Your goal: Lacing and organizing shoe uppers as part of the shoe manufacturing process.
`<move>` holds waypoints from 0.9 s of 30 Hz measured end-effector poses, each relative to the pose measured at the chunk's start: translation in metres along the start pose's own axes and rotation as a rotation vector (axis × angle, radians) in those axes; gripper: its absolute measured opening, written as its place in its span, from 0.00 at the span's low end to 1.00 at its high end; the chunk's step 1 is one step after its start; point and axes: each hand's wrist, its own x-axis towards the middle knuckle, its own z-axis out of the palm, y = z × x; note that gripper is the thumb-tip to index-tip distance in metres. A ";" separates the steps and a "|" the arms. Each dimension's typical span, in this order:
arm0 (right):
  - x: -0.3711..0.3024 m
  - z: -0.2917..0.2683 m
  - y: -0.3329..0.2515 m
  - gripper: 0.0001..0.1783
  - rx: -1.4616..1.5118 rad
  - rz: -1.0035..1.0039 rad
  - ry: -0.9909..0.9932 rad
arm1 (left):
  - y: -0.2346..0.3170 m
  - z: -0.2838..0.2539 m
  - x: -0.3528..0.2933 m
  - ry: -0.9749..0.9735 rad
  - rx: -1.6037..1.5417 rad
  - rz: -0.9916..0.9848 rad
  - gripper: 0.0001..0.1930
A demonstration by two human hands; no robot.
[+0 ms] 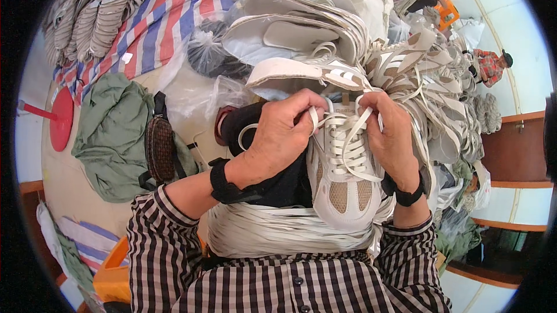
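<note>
A cream and tan sneaker upper point(347, 205) rests in front of me, its toe toward my body. Pale flat shoelace point(343, 159) crosses its front in several rows, with a loose loop hanging over them. Near the tongue, my left hand point(283, 127) is closed, pinching the lace at the left eyelet edge. Across from it, my right hand point(390, 133) pinches lace between thumb and fingers at the right edge. Under the toe, a thick bundle of cream laces point(272, 234) lies across my lap. Fingers hide the top eyelets.
Stacked shoe uppers point(301, 34) stand just beyond my hands, with more piled uppers point(429, 98) at the right. To the left lie a green cloth point(107, 139) and a brown checked bag point(161, 147). A striped sheet point(168, 17) spreads behind. Two other people are farther off at right.
</note>
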 end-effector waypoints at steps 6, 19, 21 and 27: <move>-0.008 0.003 0.000 0.12 -0.017 0.043 0.055 | -0.002 0.000 -0.005 -0.012 0.193 0.043 0.04; -0.007 -0.003 -0.001 0.11 0.035 0.087 0.019 | 0.016 0.006 0.007 -0.062 0.439 0.287 0.08; -0.007 -0.009 -0.004 0.11 0.028 0.082 0.003 | 0.011 0.004 0.012 -0.037 0.370 0.194 0.06; -0.012 -0.038 -0.017 0.09 0.184 0.147 0.012 | -0.005 -0.007 0.013 -0.145 0.152 -0.002 0.07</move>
